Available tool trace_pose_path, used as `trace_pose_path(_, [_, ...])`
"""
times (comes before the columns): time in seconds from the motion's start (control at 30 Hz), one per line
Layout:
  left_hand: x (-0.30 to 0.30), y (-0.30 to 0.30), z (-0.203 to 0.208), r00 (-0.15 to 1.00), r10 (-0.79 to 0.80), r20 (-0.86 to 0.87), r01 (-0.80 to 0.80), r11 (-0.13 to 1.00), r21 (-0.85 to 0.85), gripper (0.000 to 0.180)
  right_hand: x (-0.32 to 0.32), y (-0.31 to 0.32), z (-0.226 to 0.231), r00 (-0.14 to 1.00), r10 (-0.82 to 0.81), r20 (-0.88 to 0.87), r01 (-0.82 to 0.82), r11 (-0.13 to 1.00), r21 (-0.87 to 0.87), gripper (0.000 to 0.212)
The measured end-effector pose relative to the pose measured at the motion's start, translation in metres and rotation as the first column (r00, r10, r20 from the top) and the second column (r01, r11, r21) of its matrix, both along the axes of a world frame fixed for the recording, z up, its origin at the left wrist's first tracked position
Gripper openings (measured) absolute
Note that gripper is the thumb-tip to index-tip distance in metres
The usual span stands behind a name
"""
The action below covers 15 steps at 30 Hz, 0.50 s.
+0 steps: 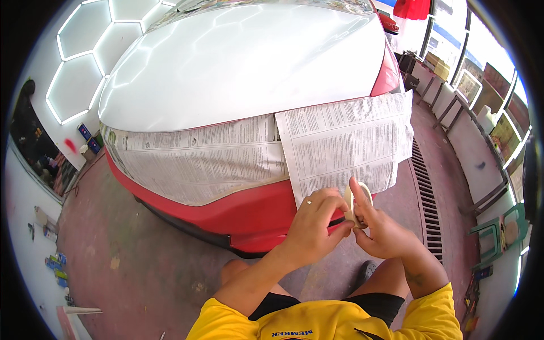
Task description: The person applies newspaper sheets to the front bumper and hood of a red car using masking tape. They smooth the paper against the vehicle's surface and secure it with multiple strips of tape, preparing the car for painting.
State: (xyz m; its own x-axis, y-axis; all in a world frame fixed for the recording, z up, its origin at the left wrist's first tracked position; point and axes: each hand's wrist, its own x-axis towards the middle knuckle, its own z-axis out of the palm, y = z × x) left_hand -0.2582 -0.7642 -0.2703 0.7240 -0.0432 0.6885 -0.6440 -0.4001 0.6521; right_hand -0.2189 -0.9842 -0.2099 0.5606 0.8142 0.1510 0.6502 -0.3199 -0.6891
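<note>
Hands: LH (316, 226) and RH (388, 229) close together, both on a cream tape roll (348, 198). LH thumb and fingertips pinch at roll's lower L edge; RH grips from R side, index finger pointing up across the ring opening. Whether a loose tape end is peeled up b/w fingertips: can't tell, fingers cover it.

Roll pos.: upright, just beyond lower edge of R paper sheet (340, 139), R of ctr in view. Whether the roll touches paper: can't tell.

Edges: R sheet's top edge runs along bottom of white panel (249, 62) and under the red tail light (387, 76); its R part extends past the vehicle's corner. L edge of R sheet laps over L paper sheet (198, 161), w/ a small dark gap near the top of the join. L sheet follows the body curve; its lower edge meets the red bumper (260, 212). Black trim (181, 232) runs along bumper underside.

Room: LH forearm passes in front of bumper, so tightest side is LH/vehicle. Floor (141, 272) shows wide on L, b/w bumper and L wall. On R, floor strip b/w R sheet and drain grate (425, 198), then more floor to the green chair (490, 243) by R wall, well apart from RH. Person's knees bent, one each side of forearms' gap; dark shoe (368, 272) on floor below RH.
</note>
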Motion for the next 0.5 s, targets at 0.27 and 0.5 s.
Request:
trace_pose_path(0.27, [0.002,0.008,-0.01,0.962,0.124,0.245,-0.157,0.98,0.12,0.027,0.0,0.009,0.015,0.988,0.138,-0.076,-0.144,0.986,-0.088,0.107])
trace_pose_path(0.5, [-0.013,0.018,0.002,0.977,0.187,0.102,-0.183,0.982,-0.052,0.015,-0.011,0.027,0.033,0.98,0.009,0.198,0.029,0.982,-0.187,0.097])
